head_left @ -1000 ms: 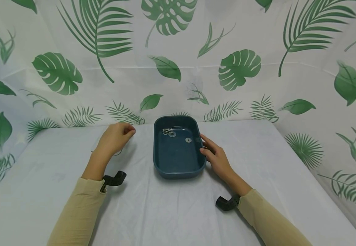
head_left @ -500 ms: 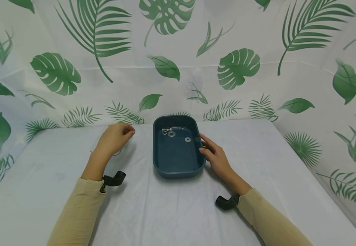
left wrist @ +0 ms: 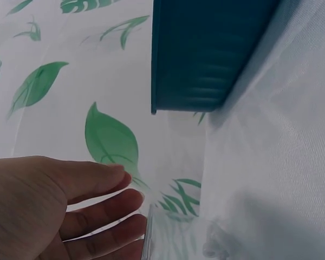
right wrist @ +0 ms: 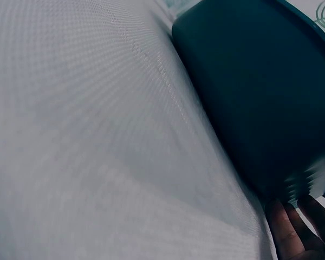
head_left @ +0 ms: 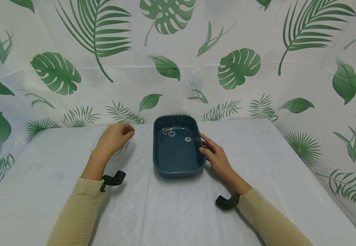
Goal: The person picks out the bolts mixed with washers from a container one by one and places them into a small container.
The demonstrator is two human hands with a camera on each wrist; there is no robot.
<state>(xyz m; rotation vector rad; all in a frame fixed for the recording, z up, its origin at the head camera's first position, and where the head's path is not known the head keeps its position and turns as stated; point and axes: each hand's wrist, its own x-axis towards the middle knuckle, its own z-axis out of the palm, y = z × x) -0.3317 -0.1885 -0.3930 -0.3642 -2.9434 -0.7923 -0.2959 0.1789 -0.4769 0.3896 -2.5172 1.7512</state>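
A dark blue rectangular tray [head_left: 178, 160] stands on the white cloth in the middle of the head view. Two flat metal washers [head_left: 188, 139] and a few small metal pieces [head_left: 166, 130], perhaps screws, lie inside it. My right hand [head_left: 215, 157] rests its fingers against the outside of the tray's right wall, the thumb near the rim. My left hand [head_left: 113, 138] hovers left of the tray, fingers loosely bent. By its fingertips in the left wrist view is a clear plastic container [left wrist: 176, 235]; whether they touch it I cannot tell. The hand mostly hides that container in the head view.
White cloth [head_left: 172, 212] covers the table. Behind it hangs a leaf-patterned sheet [head_left: 193, 75], which continues down both sides. A black curved wrist mount [head_left: 114, 178] sticks out from the left sleeve, and a similar mount [head_left: 227, 203] from the right.
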